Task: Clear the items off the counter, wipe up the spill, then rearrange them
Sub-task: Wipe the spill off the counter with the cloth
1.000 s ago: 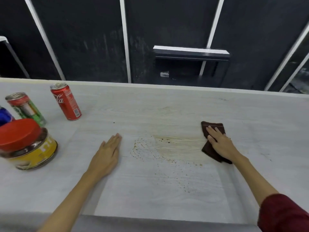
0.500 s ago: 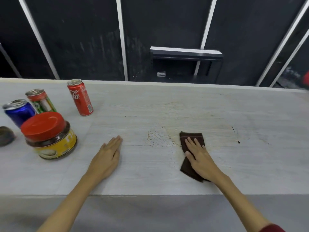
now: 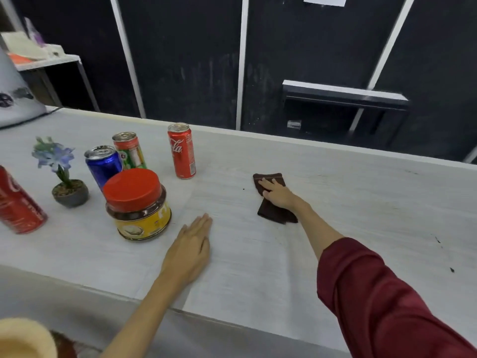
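Four cans (image 3: 181, 150) and a red-lidded jar (image 3: 137, 204) stand left of the flat, empty left hand (image 3: 189, 248); further right, the right hand (image 3: 277, 193) presses straight fingers on the brown cloth (image 3: 273, 200). Wiping step; next, sweep remaining specks, then rearrange

Matt pale wood-grain counter (image 3: 335, 202), dark brown cloth (image 3: 273, 214), glossy metal cans (image 3: 182, 151).

Right hand (image 3: 280, 194) flat on brown cloth (image 3: 275, 214); left hand (image 3: 189, 250) on counter (image 3: 361, 202).
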Available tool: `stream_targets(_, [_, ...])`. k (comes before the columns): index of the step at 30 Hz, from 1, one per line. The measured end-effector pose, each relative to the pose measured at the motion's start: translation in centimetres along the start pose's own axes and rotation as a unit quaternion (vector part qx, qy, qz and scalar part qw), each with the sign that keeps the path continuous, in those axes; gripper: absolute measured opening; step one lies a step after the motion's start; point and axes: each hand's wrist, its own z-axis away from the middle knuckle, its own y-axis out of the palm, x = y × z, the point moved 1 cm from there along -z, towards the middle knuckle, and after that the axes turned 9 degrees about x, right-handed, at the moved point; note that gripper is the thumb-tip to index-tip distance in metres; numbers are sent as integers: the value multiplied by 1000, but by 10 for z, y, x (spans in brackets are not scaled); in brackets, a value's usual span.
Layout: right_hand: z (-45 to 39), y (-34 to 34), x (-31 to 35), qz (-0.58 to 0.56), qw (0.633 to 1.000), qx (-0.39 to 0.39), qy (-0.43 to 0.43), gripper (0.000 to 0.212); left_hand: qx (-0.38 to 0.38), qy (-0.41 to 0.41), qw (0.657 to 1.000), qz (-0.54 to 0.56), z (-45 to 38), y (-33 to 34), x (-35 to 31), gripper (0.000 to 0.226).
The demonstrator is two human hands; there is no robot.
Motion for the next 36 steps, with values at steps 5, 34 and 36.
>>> stream_targets(5, [-14, 13, 46, -69, 990, 30, -116, 49, -10, 10, 1000, 23, -2, -1, 5, 60])
stream_targets(34, [54, 21, 7, -173, 984, -1, -35, 57, 8, 16, 1000, 19, 22, -11, 15, 49])
stream_targets(36, [39, 28, 31, -190, 979, 35, -71, 55, 6, 18, 1000, 24, 26, -13, 19, 48])
